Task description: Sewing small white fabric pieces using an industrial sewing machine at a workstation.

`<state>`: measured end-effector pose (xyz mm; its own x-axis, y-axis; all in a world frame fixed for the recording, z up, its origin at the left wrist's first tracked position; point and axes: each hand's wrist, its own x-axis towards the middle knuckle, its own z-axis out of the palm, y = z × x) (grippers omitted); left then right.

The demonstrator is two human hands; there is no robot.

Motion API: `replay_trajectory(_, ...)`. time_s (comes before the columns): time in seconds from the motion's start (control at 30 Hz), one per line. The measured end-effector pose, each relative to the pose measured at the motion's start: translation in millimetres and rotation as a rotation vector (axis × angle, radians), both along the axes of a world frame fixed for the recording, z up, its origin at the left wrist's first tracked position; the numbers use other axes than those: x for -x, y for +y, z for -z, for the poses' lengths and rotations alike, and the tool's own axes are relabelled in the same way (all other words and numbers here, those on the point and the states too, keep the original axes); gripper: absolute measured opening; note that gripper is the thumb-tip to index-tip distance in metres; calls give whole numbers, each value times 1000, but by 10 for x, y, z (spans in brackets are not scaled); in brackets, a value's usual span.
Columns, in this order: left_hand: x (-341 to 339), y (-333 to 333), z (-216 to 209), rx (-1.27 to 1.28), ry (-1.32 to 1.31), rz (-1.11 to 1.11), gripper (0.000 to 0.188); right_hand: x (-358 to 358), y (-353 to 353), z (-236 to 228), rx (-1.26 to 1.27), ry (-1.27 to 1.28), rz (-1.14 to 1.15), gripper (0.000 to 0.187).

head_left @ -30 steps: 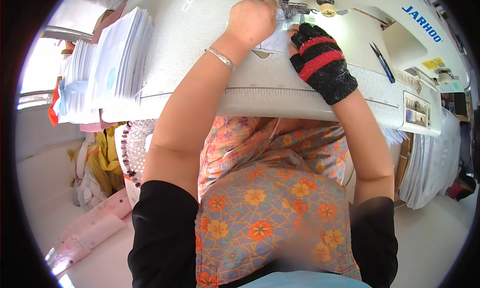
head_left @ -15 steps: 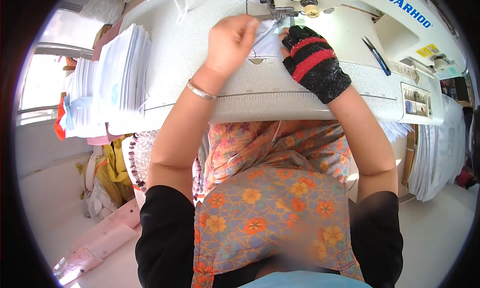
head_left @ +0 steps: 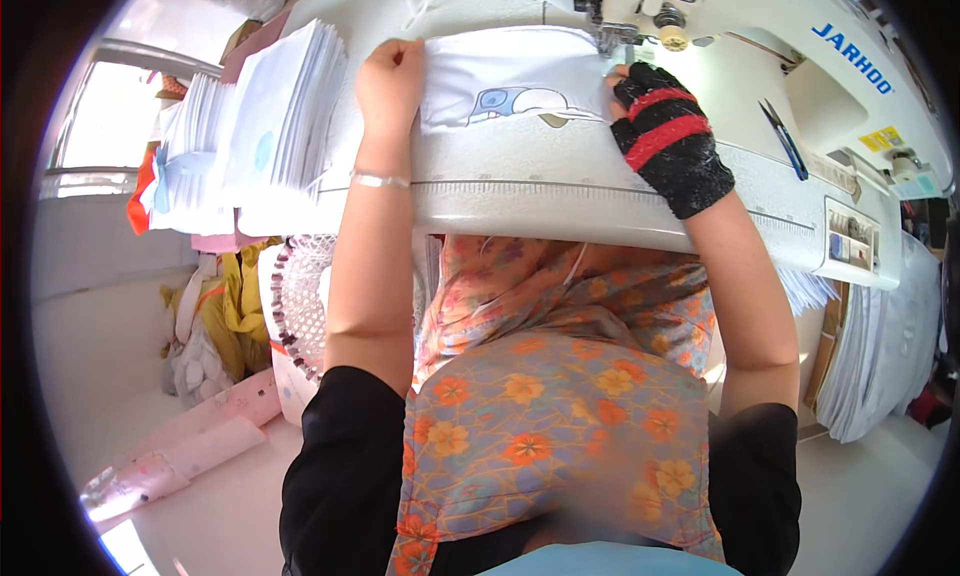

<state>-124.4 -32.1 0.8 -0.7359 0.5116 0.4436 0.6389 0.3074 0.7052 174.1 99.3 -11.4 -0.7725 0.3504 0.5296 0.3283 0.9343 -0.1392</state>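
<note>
A white fabric piece with a blue and grey cartoon print lies spread on the white sewing table. My left hand pinches its left edge between thumb and fingers; a thin bangle sits on that wrist. My right hand, in a black fingerless glove with red stripes, presses the fabric's right edge down beside the needle area of the white sewing machine. The fabric's far right corner is under the machine head.
A tall stack of white fabric pieces stands at the table's left. Small scissors lie on the machine bed to the right. More white stacks sit lower right. A perforated basket and cloth scraps are on the floor left.
My left hand has moved left and pulled the fabric out flat, so the printed piece now lies spread between both hands. My right hand stays by the needle.
</note>
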Motion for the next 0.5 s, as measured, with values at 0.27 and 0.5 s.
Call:
replay_trajectory(0.27,-303,320,-346,-88,610,248,23,-33,-11,-73,39,102,-68,25)
replay_trajectory(0.5,459,1038,-154,204,-47,374,34,-8,-2,-29,31,70,-86,26)
